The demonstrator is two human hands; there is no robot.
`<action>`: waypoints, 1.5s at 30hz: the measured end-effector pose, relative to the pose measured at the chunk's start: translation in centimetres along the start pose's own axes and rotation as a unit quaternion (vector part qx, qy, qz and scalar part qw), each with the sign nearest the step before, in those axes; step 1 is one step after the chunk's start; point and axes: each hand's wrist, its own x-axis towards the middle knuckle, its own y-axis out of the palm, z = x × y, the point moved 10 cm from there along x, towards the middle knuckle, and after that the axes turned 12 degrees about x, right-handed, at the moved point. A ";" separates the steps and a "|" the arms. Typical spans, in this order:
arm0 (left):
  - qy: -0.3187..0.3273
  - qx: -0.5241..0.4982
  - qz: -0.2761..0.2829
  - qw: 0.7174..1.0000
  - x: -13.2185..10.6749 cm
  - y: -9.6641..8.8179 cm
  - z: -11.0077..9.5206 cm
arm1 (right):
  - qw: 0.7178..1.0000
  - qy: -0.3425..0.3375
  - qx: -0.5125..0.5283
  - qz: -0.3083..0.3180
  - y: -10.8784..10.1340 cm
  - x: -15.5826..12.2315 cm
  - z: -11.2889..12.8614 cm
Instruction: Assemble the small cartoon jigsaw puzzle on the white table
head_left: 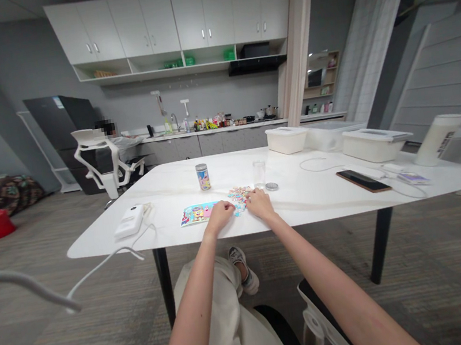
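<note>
Our left hand and right hand flank the near side of these colourful pieces; we can't tell either grip. Lightly now, we should spread them flat!

The left hand partly hides the cartoon card; the pieces (too small to distinguish) blur together.

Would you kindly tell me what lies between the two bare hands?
In the head view, part of a pile of small multicoloured pieces lies between the left hand and the right hand.
</note>
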 end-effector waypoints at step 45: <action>-0.006 0.004 0.006 1.000 0.0 0.1 0.1 | 0.998 -0.057 0.026 0.010 0.2 0.0 1.5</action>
